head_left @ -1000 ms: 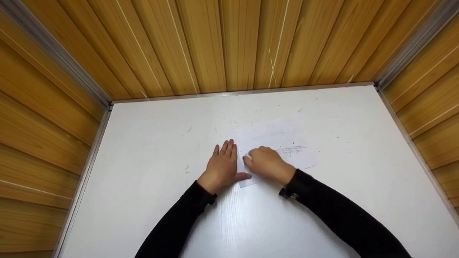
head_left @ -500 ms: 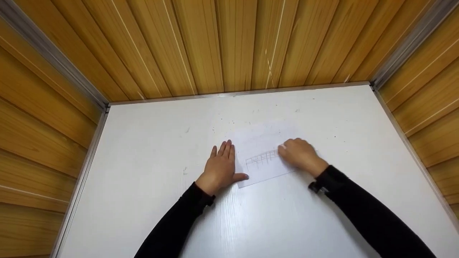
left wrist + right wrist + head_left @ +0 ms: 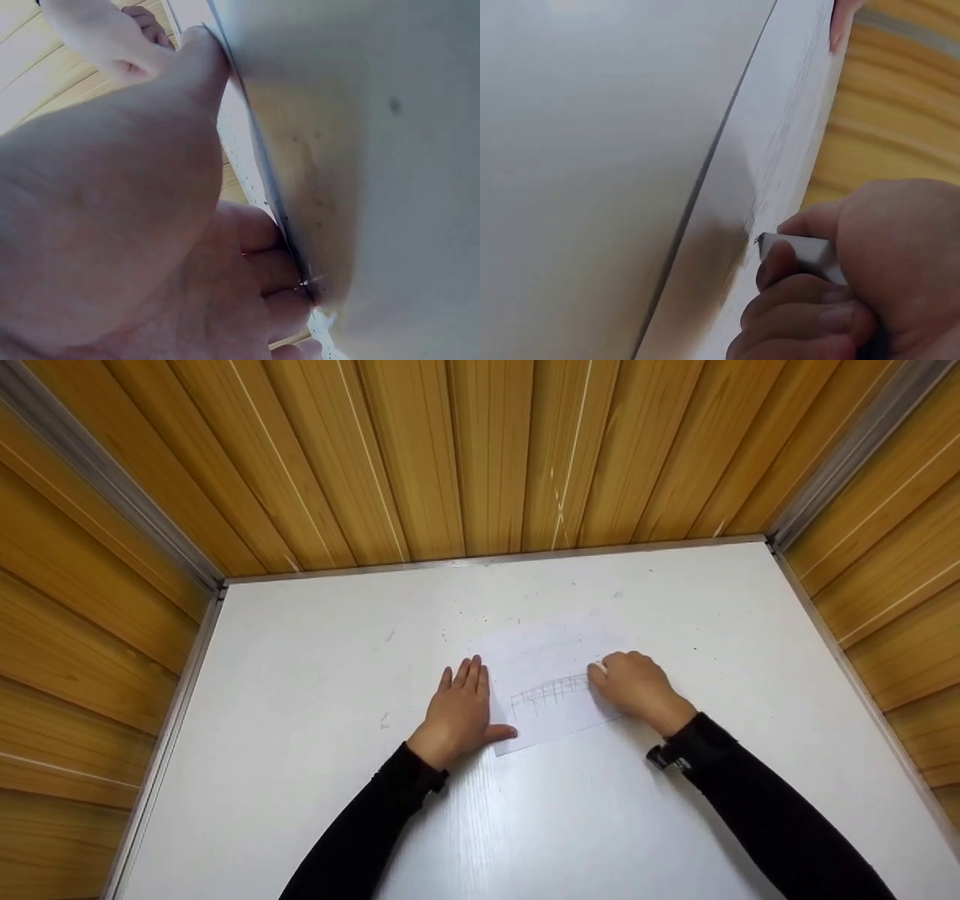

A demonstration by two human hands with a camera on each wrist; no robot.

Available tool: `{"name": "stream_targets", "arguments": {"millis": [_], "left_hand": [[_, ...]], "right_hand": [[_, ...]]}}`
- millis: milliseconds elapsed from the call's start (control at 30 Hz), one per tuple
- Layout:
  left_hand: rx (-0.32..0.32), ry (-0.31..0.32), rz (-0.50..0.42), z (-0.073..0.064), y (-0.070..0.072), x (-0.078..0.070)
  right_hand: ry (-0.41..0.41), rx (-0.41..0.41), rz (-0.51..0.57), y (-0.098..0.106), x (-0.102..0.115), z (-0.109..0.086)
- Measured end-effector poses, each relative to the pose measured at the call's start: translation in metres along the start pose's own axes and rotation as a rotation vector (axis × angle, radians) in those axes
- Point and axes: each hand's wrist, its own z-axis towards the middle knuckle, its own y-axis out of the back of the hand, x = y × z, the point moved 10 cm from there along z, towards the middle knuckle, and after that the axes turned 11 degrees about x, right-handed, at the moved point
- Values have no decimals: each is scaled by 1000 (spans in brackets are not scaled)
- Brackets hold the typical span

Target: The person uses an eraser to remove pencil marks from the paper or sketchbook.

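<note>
The paper (image 3: 547, 660) is lying on the table (image 3: 315, 660). The left hand (image 3: 457, 714) is resting along its left edge, fingers straight, thumb spread over it. The right hand (image 3: 637, 688) is pinching a white block (image 3: 801, 249) (dark crumbs (image 3: 759, 240) are showing at its tip) near the drawn lines (image 3: 551, 691).

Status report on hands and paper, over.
Left hand rests at left side of paper. Right hand grips white block. Thin lines on paper. Nothing visibly blocking.

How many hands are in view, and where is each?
2. The left hand rests at the left edge of the paper sheet; the right hand, at its right side, grips what looks like a white eraser. No others show.
</note>
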Motion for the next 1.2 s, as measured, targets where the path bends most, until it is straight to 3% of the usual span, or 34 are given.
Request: {"name": "stream_targets", "arguments": {"millis": [267,333,433,533,633,867,933,1033,1200], "left_hand": [[-48,-25,-25,1,6,-3],[-55,-34,-16,2,7,-6],[-60,-39,-14,3,8,-9],[-34,-23,-11,4,6,-6],[-6,-2,-13,3,4,-2],[4,9,-24,0,6,3],[6,15,-22,-1,5,4],[7,20,-26,-1,3,4],[14,6,-40,0,-1,2]], "right_hand": [[175,79,-69,-41,118,9],[202,90,-96,-49,133,13],[209,93,-121,-54,138,17],[194,89,-124,-50,128,19],[166,89,-96,-41,102,20],[12,62,-7,2,-4,11],[-15,51,-7,11,-26,8],[-28,41,-21,16,-40,6],[-28,6,-24,9,-29,1]]}}
